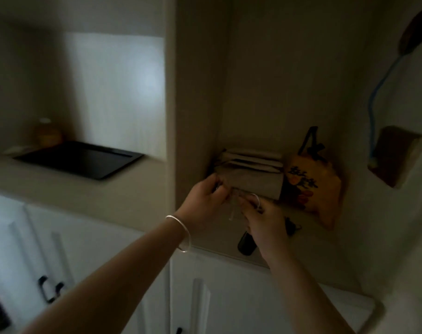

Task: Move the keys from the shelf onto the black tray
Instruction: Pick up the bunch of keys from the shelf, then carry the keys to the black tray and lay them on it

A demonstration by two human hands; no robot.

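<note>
one head-worn view looks forward and down, close over both forearms, into a dim shelf (229, 247) niche.

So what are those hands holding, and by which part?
Both hands, left and right, meet at a small pale ring with thin bits hanging, probably the keys. The picture is too blurred to tell the exact grip.

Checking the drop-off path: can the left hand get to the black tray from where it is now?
Probably yes. The left hand is at the right niche; the black tray sits open-topped on the counter to its left, with only the dividing wall to swing around.
</note>
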